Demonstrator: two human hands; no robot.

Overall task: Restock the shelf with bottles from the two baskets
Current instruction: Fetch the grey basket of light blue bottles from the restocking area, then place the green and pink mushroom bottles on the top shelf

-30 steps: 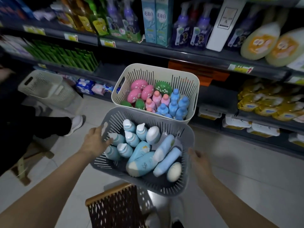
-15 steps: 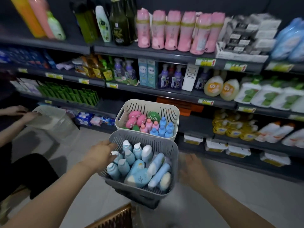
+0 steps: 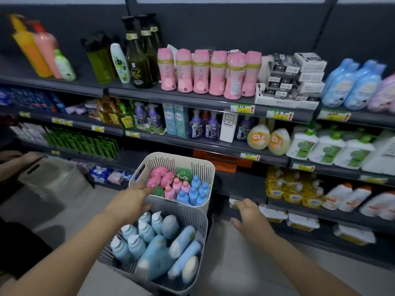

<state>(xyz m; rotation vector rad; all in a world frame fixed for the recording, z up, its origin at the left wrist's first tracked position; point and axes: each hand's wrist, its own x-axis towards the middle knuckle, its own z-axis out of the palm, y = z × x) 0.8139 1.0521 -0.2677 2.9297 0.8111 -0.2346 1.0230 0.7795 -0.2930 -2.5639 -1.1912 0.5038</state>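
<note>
Two slotted baskets stand in front of the shelves. The grey basket (image 3: 195,218) nearest me holds several pale blue bottles (image 3: 147,242) with white caps. Behind it the cream basket (image 3: 181,162) holds pink, green and blue bottles (image 3: 183,186). My left hand (image 3: 130,199) reaches over the near left rim of the cream basket, fingers extended and holding nothing. To the right of both baskets my right hand (image 3: 248,216) hovers with relaxed fingers, touching nothing. The shelf (image 3: 192,99) rises behind in several tiers full of products.
Pink bottles (image 3: 209,73), dark green pump bottles (image 3: 141,52) and blue bottles (image 3: 352,84) stand on the top tier. At the left another person's hands (image 3: 23,159) hold a white basket (image 3: 53,178). Pale floor tiles lie around the baskets.
My view has tilted up, showing more shelf tiers. My left hand has gone from the grey basket's rim forward to the cream basket. My right hand has come away from the grey basket.
</note>
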